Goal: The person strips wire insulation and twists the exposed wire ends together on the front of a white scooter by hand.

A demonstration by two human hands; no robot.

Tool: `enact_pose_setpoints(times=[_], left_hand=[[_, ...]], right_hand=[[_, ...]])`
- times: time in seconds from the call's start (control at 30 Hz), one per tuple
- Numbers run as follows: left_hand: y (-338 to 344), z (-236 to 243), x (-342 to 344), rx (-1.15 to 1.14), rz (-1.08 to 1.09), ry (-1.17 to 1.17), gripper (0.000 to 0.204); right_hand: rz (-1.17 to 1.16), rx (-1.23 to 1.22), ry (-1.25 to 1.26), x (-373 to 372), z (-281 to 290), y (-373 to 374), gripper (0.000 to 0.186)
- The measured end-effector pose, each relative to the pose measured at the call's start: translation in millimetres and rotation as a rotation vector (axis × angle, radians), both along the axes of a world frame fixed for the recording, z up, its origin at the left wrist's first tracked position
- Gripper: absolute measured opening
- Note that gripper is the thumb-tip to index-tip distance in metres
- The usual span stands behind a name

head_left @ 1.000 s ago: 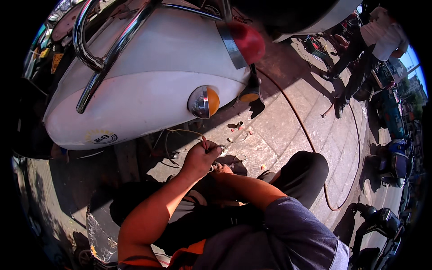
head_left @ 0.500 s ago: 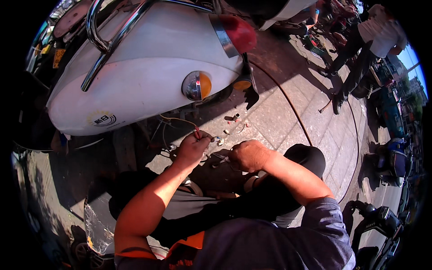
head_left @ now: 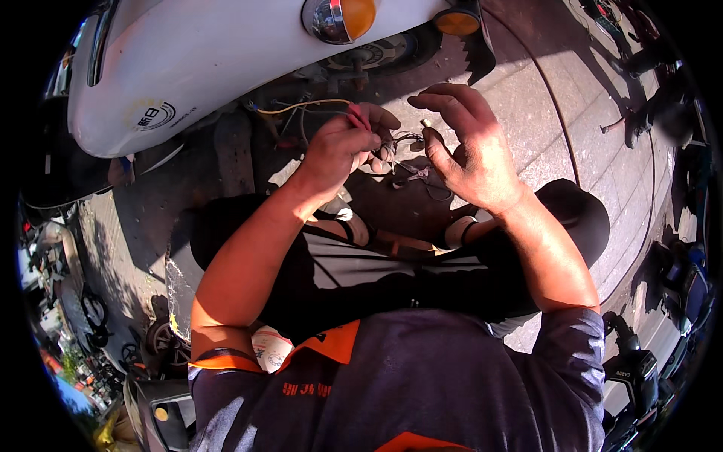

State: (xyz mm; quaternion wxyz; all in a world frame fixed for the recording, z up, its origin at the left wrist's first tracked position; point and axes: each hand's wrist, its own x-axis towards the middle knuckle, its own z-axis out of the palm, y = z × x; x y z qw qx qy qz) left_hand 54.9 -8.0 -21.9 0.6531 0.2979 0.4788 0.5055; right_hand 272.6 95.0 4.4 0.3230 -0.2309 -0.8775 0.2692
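My left hand is closed on a slim red piece, perhaps a clip or a sleeved wire end. A yellow wire runs to it from under the white vehicle body. Small dark parts and thin wires show beside its fingertips; whether they are held is unclear. To its right, my right hand is open, thumb and fingers spread, with nothing visible between them. A small pale piece shows near its thumb tip. Below, between the hands, is a scissor-like metal tool.
A white scooter body with an orange indicator overhangs the far side, its wheel beneath. A brown hose crosses the paving at right. My black-trousered knees flank the work spot. Parked scooters stand at far right.
The view has shifted, so the scooter sits higher. My right hand has opened and lifted away from the metal tool it was at. My left hand still grips the red piece.
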Motion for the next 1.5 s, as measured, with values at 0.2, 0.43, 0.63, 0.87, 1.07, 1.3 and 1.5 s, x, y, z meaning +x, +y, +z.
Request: enact_pose_setpoints(times=[0.2,0.43,0.63,0.87,1.07,1.3,1.5], left_hand=[[9,-1,5,0.077,0.000,0.004,0.025],[9,-5,6,0.141,0.181,0.051,0.017],[4,-5,-5,0.178,0.252,-0.043,0.017],[1,1,-8,0.198,0.190,-0.051,0.014],[0,5,-5,0.201,0.214,-0.021,0.016],[-1,5,-6,0.211,0.201,0.012,0.017],[-1,1,-5,0.226,0.198,0.006,0.016]], right_hand=[[0.063,-0.255,-0.100,8,-15,9,0.019],[0.092,-0.296,-0.091,4,-12,-2,0.015],[0.177,-0.457,0.001,1,-17,-6,0.015],[-0.085,-0.587,-0.051,-7,-18,-12,0.022],[-0.118,-0.670,-0.061,-4,-29,-10,0.025],[-0.080,-0.480,-0.184,0,-25,-6,0.030],[-0.063,-0.455,-0.070,-4,-25,-11,0.038]])
